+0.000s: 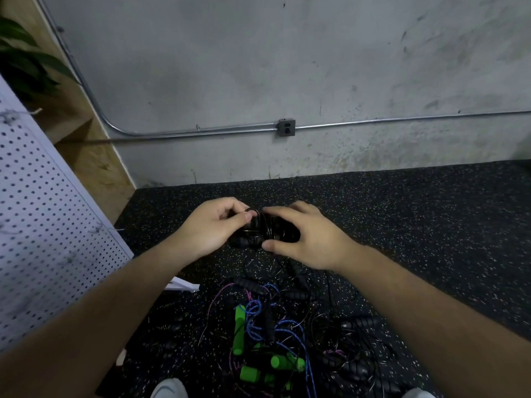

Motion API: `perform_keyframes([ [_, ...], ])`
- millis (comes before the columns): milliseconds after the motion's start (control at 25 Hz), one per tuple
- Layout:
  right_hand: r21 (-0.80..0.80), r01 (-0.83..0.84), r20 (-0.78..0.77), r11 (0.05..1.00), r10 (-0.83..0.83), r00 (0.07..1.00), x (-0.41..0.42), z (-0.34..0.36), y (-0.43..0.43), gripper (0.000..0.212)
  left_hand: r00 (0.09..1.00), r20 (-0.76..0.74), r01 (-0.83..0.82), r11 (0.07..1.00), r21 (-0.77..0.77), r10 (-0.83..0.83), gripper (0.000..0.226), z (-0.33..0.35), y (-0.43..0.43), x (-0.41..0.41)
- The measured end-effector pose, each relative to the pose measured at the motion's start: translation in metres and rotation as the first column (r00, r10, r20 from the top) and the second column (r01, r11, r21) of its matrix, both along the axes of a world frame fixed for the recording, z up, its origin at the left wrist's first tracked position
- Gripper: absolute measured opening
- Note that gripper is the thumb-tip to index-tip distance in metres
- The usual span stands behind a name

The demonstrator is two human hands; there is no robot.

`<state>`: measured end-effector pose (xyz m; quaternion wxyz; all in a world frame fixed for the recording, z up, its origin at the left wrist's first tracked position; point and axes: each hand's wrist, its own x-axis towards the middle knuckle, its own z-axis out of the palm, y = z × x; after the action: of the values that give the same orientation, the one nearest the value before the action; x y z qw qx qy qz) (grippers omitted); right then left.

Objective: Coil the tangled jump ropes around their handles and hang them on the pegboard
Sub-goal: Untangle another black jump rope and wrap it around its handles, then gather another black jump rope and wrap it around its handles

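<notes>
Pegboard, white and drilled with even rows of holes, stands at the left. Just right of it our left hand pinches thumb against fingertips on a loop of the black jump rope, held above the speckled rubber floor. Our right hand curls round the coiled bundle from the right. We judge the thin glossy cord light, springy and slick, apt to unwind if loosed; its ribbed foam handles offer the surer hold. Nearer us lies the tangle: green foam grips, blue and pink cords.
</notes>
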<state>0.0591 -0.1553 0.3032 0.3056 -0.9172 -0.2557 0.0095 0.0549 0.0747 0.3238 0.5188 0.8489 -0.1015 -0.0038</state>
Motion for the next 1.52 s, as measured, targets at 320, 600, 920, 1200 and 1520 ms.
perform_keyframes([
  [320, -0.033, -0.032, 0.092, 0.999, 0.035, 0.995, 0.004, -0.020, 0.051, 0.069, 0.936, 0.282, 0.005, 0.810, 0.587, -0.210, 0.016, -0.003, 0.042, 0.001],
  [600, -0.018, -0.086, 0.145, 0.996, 0.088, 0.985, 0.013, -0.043, 0.098, 0.072, 0.977, 0.194, -0.167, 0.888, 0.429, 0.090, 0.016, -0.004, 0.077, 0.005],
  [920, -0.285, -0.204, 0.117, 0.937, 0.245, 0.962, 0.013, -0.119, 0.167, 0.073, 0.951, -0.115, -0.230, 0.905, 0.357, 0.287, 0.018, -0.095, 0.151, -0.006],
  [1200, -0.293, -0.270, -0.176, 0.917, 0.226, 0.958, 0.012, -0.227, 0.233, 0.090, 0.915, -0.162, -0.257, 0.841, 0.475, 0.371, 0.018, -0.219, 0.202, -0.012],
  [1520, -0.262, -0.372, -0.363, 0.891, 0.266, 0.893, -0.046, -0.351, 0.331, 0.080, 0.746, -0.318, -0.263, 0.698, 0.667, 0.585, 0.014, -0.343, 0.274, -0.063],
])
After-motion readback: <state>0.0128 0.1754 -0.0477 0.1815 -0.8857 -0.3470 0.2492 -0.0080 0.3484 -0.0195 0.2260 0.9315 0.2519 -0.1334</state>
